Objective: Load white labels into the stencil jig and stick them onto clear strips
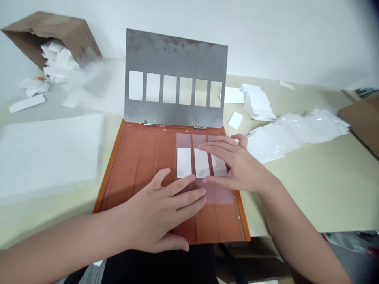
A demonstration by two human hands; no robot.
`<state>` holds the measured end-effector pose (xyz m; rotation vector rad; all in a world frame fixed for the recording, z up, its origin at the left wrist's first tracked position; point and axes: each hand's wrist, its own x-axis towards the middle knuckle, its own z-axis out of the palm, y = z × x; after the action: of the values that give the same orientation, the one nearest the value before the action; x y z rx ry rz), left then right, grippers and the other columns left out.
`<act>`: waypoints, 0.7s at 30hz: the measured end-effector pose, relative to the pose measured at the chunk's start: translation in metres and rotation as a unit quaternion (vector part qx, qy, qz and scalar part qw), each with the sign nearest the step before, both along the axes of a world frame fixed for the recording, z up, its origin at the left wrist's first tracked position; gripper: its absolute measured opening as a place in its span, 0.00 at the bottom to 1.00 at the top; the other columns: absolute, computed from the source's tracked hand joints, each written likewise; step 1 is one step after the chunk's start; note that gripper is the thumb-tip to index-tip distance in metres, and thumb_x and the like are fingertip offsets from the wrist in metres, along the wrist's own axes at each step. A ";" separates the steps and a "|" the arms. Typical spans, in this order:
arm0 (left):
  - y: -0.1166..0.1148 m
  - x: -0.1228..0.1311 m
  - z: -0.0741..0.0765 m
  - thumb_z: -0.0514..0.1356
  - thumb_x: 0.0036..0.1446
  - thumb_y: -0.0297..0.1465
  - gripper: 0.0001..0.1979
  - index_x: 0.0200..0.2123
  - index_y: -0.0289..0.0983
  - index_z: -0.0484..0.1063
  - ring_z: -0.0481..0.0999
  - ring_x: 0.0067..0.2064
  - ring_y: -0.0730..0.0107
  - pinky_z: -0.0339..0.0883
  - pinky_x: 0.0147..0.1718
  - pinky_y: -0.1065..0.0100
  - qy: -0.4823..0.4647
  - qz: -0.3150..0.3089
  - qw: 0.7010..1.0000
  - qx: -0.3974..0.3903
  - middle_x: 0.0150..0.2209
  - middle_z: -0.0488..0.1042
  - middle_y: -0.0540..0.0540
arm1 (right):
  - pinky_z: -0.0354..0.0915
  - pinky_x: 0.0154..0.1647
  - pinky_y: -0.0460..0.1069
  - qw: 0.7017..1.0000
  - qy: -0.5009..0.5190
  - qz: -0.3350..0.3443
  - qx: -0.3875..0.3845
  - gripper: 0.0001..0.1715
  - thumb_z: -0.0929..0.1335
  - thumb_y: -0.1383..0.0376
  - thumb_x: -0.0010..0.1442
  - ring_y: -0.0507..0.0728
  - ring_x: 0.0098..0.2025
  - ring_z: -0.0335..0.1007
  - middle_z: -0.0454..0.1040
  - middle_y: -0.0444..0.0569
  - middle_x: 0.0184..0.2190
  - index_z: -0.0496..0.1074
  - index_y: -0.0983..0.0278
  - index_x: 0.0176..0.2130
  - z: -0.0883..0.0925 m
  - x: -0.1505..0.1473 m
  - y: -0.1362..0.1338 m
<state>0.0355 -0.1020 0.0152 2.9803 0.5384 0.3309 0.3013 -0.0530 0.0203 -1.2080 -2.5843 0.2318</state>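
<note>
An orange grooved tray (139,157) lies in front of me with its grey metal lid (174,51) hinged upright, several rectangular windows cut in it. Three clear sleeves with white cards (184,161) lie in the tray's right grooves. My left hand (161,213) rests flat on the tray, fingers stretched out toward the lower ends of the sleeves. My right hand (233,161) lies flat over the two right sleeves, fingers spread and pressing on them. Neither hand grips anything.
A brown paper bag (50,33) spills white slips at the back left. A large white sheet stack (47,154) lies left of the tray. Clear sleeves (296,132) fan out at the right, behind them a white card stack (257,102). A brown box (363,118) sits at far right.
</note>
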 end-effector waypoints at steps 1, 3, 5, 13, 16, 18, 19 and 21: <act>0.000 0.000 -0.002 0.46 0.68 0.53 0.32 0.62 0.37 0.67 0.59 0.66 0.55 0.42 0.63 0.53 0.003 0.002 1.000 -0.001 0.63 0.70 0.45 | 0.48 0.57 0.62 1.000 -0.005 0.000 0.001 0.34 0.69 0.45 0.60 0.68 0.58 0.67 0.77 0.53 0.54 0.69 0.60 0.58 0.000 0.000 -0.001; -0.001 0.000 -0.005 0.45 0.68 0.54 0.33 0.62 0.38 0.67 0.58 0.67 0.55 0.36 0.65 0.51 0.002 0.007 1.000 -0.001 0.63 0.70 0.45 | 0.48 0.57 0.63 1.000 -0.009 -0.003 0.008 0.35 0.69 0.44 0.59 0.69 0.58 0.67 0.77 0.54 0.53 0.69 0.60 0.58 -0.002 0.000 -0.001; -0.001 -0.001 -0.006 0.45 0.68 0.54 0.32 0.61 0.38 0.68 0.58 0.67 0.54 0.34 0.65 0.51 0.002 0.011 1.000 0.000 0.63 0.70 0.45 | 0.47 0.57 0.63 1.000 -0.009 -0.007 0.019 0.36 0.69 0.43 0.59 0.69 0.57 0.68 0.77 0.54 0.53 0.69 0.60 0.59 -0.003 0.000 -0.001; -0.001 -0.002 -0.007 0.46 0.68 0.53 0.32 0.62 0.38 0.67 0.58 0.67 0.53 0.39 0.64 0.51 0.013 0.010 1.000 -0.008 0.63 0.69 0.43 | 0.43 0.59 0.64 1.000 0.001 -0.011 0.019 0.34 0.69 0.46 0.60 0.67 0.55 0.69 0.78 0.52 0.50 0.67 0.60 0.59 -0.005 0.003 -0.002; 0.000 -0.002 -0.008 0.48 0.67 0.53 0.32 0.62 0.37 0.67 0.59 0.66 0.53 0.41 0.64 0.51 0.002 0.003 1.000 -0.013 0.62 0.70 0.43 | 0.42 0.59 0.64 1.000 0.003 -0.012 0.012 0.35 0.70 0.46 0.59 0.68 0.56 0.68 0.77 0.53 0.51 0.67 0.59 0.59 -0.005 0.003 -0.001; 0.001 -0.002 -0.008 0.48 0.67 0.53 0.32 0.62 0.37 0.67 0.60 0.66 0.53 0.39 0.65 0.51 -0.004 0.000 1.000 -0.015 0.62 0.71 0.43 | 0.42 0.59 0.64 1.000 0.003 -0.014 0.006 0.34 0.70 0.46 0.59 0.68 0.56 0.68 0.77 0.53 0.51 0.67 0.58 0.59 -0.005 0.003 -0.001; 0.001 -0.002 -0.008 0.48 0.67 0.53 0.32 0.62 0.37 0.67 0.60 0.66 0.53 0.38 0.65 0.51 -0.005 0.001 1.000 -0.016 0.62 0.71 0.43 | 0.42 0.59 0.64 1.000 0.003 -0.014 0.004 0.34 0.69 0.46 0.59 0.68 0.56 0.68 0.78 0.53 0.51 0.67 0.58 0.59 -0.005 0.003 -0.001; 0.001 -0.002 -0.008 0.48 0.68 0.52 0.31 0.62 0.37 0.68 0.61 0.66 0.52 0.35 0.65 0.50 -0.009 0.000 1.000 -0.017 0.62 0.71 0.43 | 0.42 0.59 0.64 1.000 0.004 -0.013 0.006 0.32 0.69 0.46 0.60 0.68 0.55 0.69 0.78 0.53 0.51 0.68 0.57 0.58 -0.005 0.003 -0.001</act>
<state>0.0333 -0.1005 0.0075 2.9420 0.5356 0.3432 0.3040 -0.0539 0.0153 -1.2326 -2.5589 0.2143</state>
